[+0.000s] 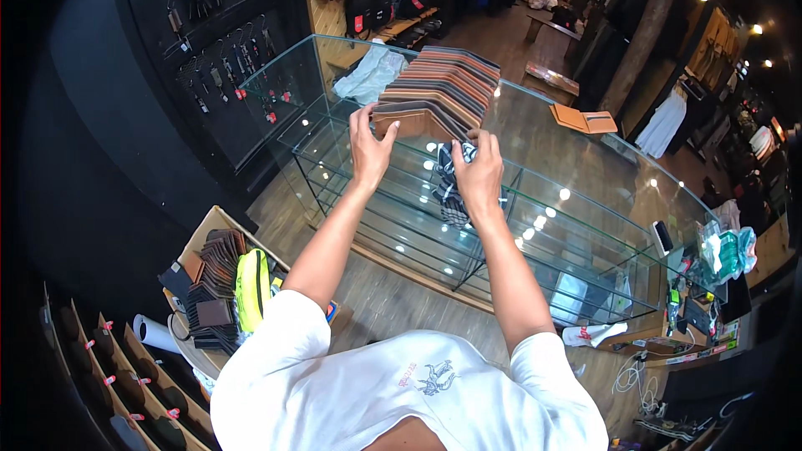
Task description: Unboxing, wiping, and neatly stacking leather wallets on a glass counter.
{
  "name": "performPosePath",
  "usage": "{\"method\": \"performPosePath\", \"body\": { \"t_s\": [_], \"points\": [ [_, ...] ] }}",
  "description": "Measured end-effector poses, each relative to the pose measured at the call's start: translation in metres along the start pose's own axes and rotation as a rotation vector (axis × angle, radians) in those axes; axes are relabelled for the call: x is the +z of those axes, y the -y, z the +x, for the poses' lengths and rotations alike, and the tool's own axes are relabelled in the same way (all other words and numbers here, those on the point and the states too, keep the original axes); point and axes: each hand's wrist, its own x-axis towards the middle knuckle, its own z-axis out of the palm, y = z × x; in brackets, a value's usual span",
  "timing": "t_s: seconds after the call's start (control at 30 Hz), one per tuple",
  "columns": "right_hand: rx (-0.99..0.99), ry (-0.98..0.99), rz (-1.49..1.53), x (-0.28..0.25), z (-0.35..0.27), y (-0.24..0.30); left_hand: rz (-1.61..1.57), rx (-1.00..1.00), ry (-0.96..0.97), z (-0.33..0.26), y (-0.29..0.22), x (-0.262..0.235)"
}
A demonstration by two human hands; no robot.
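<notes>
A long row of folded wallets (443, 79) in brown, black, orange and red stands on the glass display case (535, 138), each opened into a shallow V. At its near end is a brown wallet (422, 124). My left hand (372, 146) has its thumb and fingers around that wallet's left end. My right hand (480, 171) is closed at the right end, with thumb and fingers bent. Beneath the right hand shows a black-and-white patterned cloth (449, 188); whether it hangs from the hand or lies under the glass, I cannot tell.
A single tan wallet (585, 119) lies opened on the case to the right. Pale plastic (372, 71) rests left of the row. A box (219, 284) by my left arm holds more wallets and a yellow pouch (251, 288). A phone (661, 238) is at the case's right end.
</notes>
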Motion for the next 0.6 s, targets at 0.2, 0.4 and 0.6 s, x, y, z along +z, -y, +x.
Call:
{"method": "performPosePath", "body": {
  "t_s": [0.2, 0.4, 0.6],
  "points": [
    [0.057, -0.024, 0.014, 0.002, 0.011, -0.006, -0.024, -0.095, 0.082, 0.007, 0.019, 0.017],
    [0.117, 0.014, 0.077, 0.017, 0.014, -0.021, -0.055, -0.01, 0.03, 0.012, 0.037, 0.031],
    [0.083, 0.097, 0.156, 0.016, 0.018, -0.038, -0.058, -0.153, 0.088, 0.018, 0.021, 0.035]
  ]
}}
